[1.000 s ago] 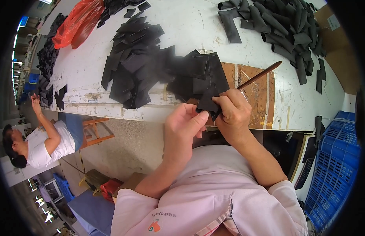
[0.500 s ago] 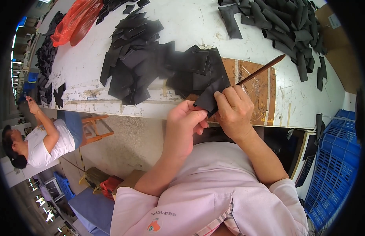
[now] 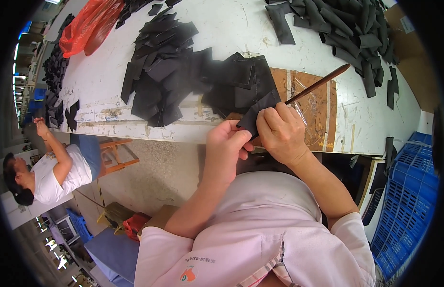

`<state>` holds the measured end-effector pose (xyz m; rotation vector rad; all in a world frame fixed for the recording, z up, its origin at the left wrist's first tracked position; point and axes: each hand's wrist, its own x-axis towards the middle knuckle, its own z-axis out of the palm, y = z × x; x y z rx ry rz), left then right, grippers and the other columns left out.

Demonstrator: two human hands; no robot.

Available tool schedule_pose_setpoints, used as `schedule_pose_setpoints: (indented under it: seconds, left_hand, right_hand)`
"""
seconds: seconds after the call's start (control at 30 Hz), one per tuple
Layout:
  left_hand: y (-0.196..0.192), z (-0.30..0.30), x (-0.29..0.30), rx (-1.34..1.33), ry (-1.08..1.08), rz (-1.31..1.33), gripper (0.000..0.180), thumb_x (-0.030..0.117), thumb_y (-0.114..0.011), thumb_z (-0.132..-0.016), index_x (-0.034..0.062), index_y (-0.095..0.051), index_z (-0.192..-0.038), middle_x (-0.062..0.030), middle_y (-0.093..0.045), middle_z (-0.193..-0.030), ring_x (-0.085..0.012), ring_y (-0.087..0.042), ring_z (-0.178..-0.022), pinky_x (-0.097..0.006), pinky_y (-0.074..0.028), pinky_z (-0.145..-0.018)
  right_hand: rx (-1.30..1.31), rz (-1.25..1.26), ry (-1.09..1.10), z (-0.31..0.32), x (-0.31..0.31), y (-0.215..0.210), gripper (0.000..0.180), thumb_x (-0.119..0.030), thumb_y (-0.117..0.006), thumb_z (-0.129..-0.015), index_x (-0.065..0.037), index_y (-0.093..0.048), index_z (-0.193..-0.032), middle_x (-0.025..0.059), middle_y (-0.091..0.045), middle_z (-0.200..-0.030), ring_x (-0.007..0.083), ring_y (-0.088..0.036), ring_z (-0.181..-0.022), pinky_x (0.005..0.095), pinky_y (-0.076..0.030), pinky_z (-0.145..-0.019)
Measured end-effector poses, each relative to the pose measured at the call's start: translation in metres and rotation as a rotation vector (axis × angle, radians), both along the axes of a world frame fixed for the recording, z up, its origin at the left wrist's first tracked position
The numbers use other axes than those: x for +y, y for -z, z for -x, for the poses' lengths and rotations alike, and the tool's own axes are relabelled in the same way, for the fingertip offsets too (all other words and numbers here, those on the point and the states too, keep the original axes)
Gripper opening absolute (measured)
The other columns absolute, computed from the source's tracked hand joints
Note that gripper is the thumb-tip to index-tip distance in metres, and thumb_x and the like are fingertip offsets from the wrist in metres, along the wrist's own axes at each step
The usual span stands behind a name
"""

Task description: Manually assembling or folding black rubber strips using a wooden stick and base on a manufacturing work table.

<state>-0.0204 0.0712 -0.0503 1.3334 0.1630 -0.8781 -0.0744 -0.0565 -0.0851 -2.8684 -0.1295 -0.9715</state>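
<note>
Near the table edge, my left hand (image 3: 226, 146) pinches the lower corner of a black fabric piece (image 3: 253, 118) between thumb and fingers. My right hand (image 3: 281, 130) is closed right beside it, wrapped round a brown pointed stick (image 3: 320, 83) whose tip sticks out up and to the right. The fingers of that hand also press against the fabric; the stick's other end is hidden. Just beyond my hands lies a heap of flat black fabric pieces (image 3: 159, 71), some with light stitch lines.
A brown board (image 3: 322, 112) lies on the white table (image 3: 226, 28). Tube-like black pieces (image 3: 346, 28) are piled at the far right, by a cardboard box (image 3: 408, 52). Blue crates (image 3: 406, 201) stand at right. A red plastic bag (image 3: 90, 28) lies far left; another person (image 3: 54, 167) sits left.
My right hand has shifted slightly left and down along the fabric, its knuckles turning a little. The stick's tip has moved slightly up and right. My left hand keeps its pinch.
</note>
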Motion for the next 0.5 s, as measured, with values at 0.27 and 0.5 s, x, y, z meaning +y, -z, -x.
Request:
schedule_pose_setpoints:
  seconds: [0.27,0.5]
  left_hand:
    - [0.018,0.003,-0.001,-0.076,-0.044,-0.019,0.014,0.002,-0.051,-0.076,-0.0030,-0.055,-0.088,-0.0045,-0.056,-0.069,-0.0078,-0.052,-0.051,-0.018,-0.039,-0.043]
    - [0.019,0.002,0.000,-0.523,-0.066,-0.138,0.006,0.002,-0.056,-0.079,-0.0005,-0.056,-0.084,-0.0010,-0.056,-0.065,-0.0034,-0.048,-0.051,-0.016,-0.037,-0.042]
  right_hand:
    - [0.033,-0.013,-0.011,0.003,0.000,-0.001,0.016,-0.014,-0.054,-0.054,-0.003,-0.053,-0.066,0.0050,-0.039,-0.066,0.0179,-0.042,-0.061,0.0282,-0.033,-0.050]
    - [0.022,-0.013,-0.022,0.011,0.002,0.004,0.016,-0.012,-0.053,-0.055,-0.002,-0.053,-0.068,0.0053,-0.039,-0.066,0.0181,-0.042,-0.060,0.0283,-0.034,-0.050]
